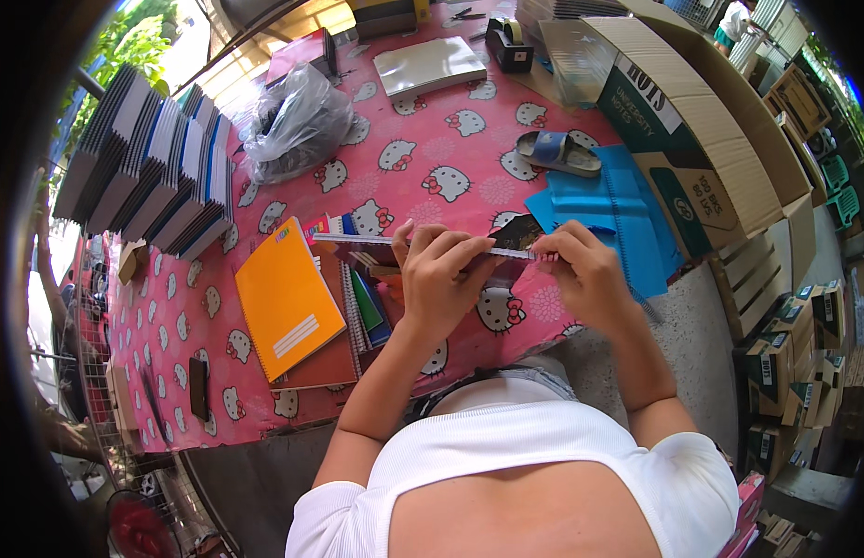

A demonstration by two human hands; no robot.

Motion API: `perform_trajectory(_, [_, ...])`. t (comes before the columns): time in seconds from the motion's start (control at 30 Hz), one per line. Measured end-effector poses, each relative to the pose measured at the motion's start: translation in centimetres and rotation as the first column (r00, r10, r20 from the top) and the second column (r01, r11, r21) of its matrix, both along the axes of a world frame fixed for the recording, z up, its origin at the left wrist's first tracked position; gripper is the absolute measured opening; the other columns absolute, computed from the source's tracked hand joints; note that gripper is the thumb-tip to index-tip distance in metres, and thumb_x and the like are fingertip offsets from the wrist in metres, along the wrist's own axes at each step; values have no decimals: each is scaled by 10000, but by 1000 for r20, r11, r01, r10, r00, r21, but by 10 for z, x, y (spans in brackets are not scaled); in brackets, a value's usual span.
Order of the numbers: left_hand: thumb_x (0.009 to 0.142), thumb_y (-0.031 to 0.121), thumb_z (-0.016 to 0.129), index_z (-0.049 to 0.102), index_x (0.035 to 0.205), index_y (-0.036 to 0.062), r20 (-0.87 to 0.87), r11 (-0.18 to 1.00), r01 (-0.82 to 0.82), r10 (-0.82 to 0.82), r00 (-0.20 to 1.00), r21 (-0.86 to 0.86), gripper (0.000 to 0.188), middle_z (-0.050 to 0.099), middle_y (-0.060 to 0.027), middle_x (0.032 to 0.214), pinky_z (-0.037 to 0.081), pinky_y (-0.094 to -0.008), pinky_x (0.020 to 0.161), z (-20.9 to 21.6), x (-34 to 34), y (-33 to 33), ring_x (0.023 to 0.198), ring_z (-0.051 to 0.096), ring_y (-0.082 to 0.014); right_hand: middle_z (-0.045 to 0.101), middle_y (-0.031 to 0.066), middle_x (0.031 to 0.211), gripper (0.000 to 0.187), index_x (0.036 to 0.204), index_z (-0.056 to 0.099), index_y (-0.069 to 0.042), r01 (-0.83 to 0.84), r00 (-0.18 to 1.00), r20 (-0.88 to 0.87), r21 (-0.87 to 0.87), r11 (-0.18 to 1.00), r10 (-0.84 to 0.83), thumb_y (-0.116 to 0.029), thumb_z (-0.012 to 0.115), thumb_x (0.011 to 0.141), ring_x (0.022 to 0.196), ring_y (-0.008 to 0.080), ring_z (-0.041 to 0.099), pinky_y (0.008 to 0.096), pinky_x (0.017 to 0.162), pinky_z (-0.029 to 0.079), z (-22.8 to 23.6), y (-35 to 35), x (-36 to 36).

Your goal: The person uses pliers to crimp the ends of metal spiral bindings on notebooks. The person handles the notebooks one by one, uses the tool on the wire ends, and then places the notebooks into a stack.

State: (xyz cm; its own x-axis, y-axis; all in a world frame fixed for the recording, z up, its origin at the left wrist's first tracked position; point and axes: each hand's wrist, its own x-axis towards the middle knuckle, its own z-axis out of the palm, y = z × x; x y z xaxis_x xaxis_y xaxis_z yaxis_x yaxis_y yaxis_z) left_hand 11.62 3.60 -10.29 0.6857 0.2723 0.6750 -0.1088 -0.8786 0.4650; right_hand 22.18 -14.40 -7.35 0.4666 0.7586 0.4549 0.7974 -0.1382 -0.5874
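A spiral notebook (357,244) stands almost edge-on between my hands, with its coil edge facing up. My left hand (443,277) is closed around its middle, fingers over the upper edge. At the right end of the coil, my right hand (585,277) pinches with thumb and fingertips; the coil's tip between them is too small to see clearly. Left of my hands, an orange spiral notebook (290,288) lies on a reddish-brown notebook (315,374). Green and blue notebooks (368,312) lie beside these, partly hidden by my left arm.
Blue spiral-bound covers (618,223) lie at the right, touching a slipper (571,153). A large open cardboard box (706,121) stands beyond. Stacked notebooks (148,158) rise at the far left, near a plastic bag (297,121). Further back are a tape dispenser (509,48) and white pad (430,67).
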Motion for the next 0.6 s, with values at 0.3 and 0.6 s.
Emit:
perform_trajectory(0.3, [694, 257, 780, 710, 839, 156, -21, 1000, 0, 0, 1000, -12, 190, 646, 38, 777, 277, -405, 924, -1, 0, 0, 811, 551, -163, 586, 117, 871, 161, 985, 609, -14, 27, 994, -106, -70, 997, -34, -51, 636, 830, 759, 266, 618, 337, 660, 503, 3, -1, 1])
perform_trajectory(0.6, [696, 227, 778, 719, 856, 170, -45, 1000, -22, 23, 999, 16, 180, 650, 46, 779, 269, -411, 945, 4, -2, -6, 797, 557, -157, 601, 112, 825, 150, 912, 620, -15, 85, 996, 18, -36, 996, -84, -101, 678, 804, 724, 272, 627, 349, 630, 507, 16, 13, -5])
